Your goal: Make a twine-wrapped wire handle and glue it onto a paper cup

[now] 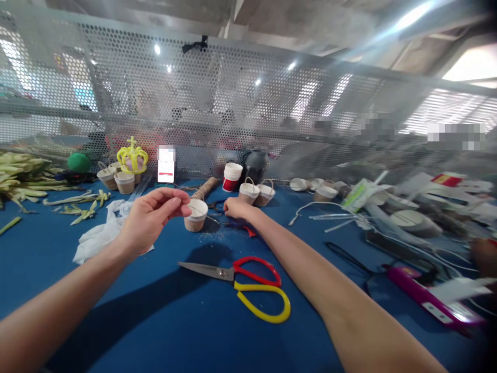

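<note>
My left hand [152,213] is raised left of a small pot [194,224] with a white rim, its thumb and fingertips pinched together. Whatever sits in that pinch is too fine to make out. Beyond the pot, my right hand [236,207] rests low on the table with curled fingers. Dark-jawed pliers [216,206] lie by its fingertips; I cannot tell if it grips them. Another tool's red handle tip [249,231] shows below that hand. Large scissors [223,272] with one red and one yellow handle lie in front, between my forearms.
Crumpled white tissue [95,239] lies left. Behind stand a twine-wrapped stick [206,187], stacked cups [232,176], handled pots [248,194], a phone [166,168] and a yellow crown-shaped piece [132,158]. A purple power strip [421,292] and cables clutter the right.
</note>
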A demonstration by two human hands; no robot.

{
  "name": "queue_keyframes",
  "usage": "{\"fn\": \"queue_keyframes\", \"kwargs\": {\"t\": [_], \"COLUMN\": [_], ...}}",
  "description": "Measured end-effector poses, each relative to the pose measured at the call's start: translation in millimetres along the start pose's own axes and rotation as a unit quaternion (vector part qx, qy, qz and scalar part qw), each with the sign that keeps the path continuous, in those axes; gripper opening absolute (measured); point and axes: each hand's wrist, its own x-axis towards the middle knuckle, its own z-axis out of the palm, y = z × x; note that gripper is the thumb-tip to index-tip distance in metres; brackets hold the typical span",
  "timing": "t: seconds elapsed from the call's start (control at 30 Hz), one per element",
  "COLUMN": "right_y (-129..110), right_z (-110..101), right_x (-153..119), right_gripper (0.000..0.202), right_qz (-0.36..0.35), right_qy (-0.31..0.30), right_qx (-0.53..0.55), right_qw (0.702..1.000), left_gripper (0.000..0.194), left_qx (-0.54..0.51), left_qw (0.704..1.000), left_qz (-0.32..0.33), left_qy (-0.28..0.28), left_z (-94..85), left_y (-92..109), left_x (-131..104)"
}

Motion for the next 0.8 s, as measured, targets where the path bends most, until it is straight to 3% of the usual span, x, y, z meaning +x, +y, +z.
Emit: {"fn": "queue_keyframes", "kwargs": {"t": [0.23,0.33,0.47,0.6,0.73,0.8], "right_y": [2,11,21,17,-5,-19], "right_z": [3,-2,-17,-38,-50,-50], "right_x": [16,12,6,-14,-62,-93], "right_gripper": [0.028,0.027,0.021,0.004,0.015,0.023], "right_qz": [0.013,0.017,0.046,0.054,-0.011,-0.116], "right_qy": [-0.008,0.044,0.165,0.248,0.261,0.174], "right_qx": [0.006,0.049,0.134,0.247,0.366,0.567], "right_qw": [1.000,0.998,0.976,0.935,0.893,0.797], "left_gripper": [0.016,0.016,0.016,0.016,0.017,0.018], "left_qx": [0.060,0.082,0.063,0.066,0.154,0.206], "left_qw": [0.998,0.996,0.998,0.997,0.988,0.978], "left_qz": [0.019,0.032,0.025,0.032,0.006,0.001], "left_qy": [0.013,0.016,-0.005,-0.008,-0.006,-0.015], "left_z": [-8.5,-8.6,-5.8,-5.3,-6.3,-5.1], "left_y": [0,-2,-2,-4,-7,-8], "left_x": [4,4,3,1,3,2]}}
